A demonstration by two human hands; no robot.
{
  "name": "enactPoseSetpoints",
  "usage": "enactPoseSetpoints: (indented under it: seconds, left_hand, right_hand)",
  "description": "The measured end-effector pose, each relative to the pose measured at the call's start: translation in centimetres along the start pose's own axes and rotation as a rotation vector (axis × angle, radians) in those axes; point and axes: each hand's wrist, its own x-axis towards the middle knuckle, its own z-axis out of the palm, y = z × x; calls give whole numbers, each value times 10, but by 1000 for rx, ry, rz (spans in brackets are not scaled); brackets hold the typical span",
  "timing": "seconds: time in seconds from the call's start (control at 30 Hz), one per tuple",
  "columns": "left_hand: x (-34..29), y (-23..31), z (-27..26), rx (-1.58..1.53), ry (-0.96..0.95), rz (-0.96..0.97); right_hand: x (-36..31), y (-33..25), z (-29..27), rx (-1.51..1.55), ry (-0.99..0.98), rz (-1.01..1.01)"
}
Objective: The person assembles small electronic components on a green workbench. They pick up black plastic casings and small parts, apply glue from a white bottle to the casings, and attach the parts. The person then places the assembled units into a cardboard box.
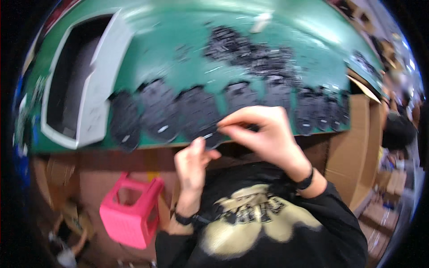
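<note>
My left hand (191, 164) is raised just off the table's front edge, its thumb and fingers closed at a small dark piece (215, 140) with a pale strip on it. Blur hides that piece's exact kind. Right beside it, my right hand (263, 134) pinches thumb and forefinger together at the far side of the same spot; what lies between those fingertips is too small to make out. Behind the hands, a flat black oval piece (196, 109) lies on the green table (165, 58). Similar black ovals, such as one (158, 109) to the left, form a row along the edge.
A heap of small black parts (250, 51) lies farther back. At the left stands a grey-white bin (100, 76) with a dark inside. A pink stool (129, 219) is below the table, and an open cardboard box (351, 147) at the right. Another person (397, 129) is at far right.
</note>
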Motion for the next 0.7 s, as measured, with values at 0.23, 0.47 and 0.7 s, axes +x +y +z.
enactPoseSetpoints:
  seconds: [0.23, 0.47, 0.7]
  left_hand:
    - [-2, 1, -13, -129, -167, -4]
    - [0, 0, -9, -176, -166, 2]
    - [1, -1, -8, -181, -169, 13]
  right_hand:
    - [4, -1, 21, -215, -4, -153]
    - [5, 2, 12, -401, -3, -218]
    - [5, 7, 12, -370, -16, -204]
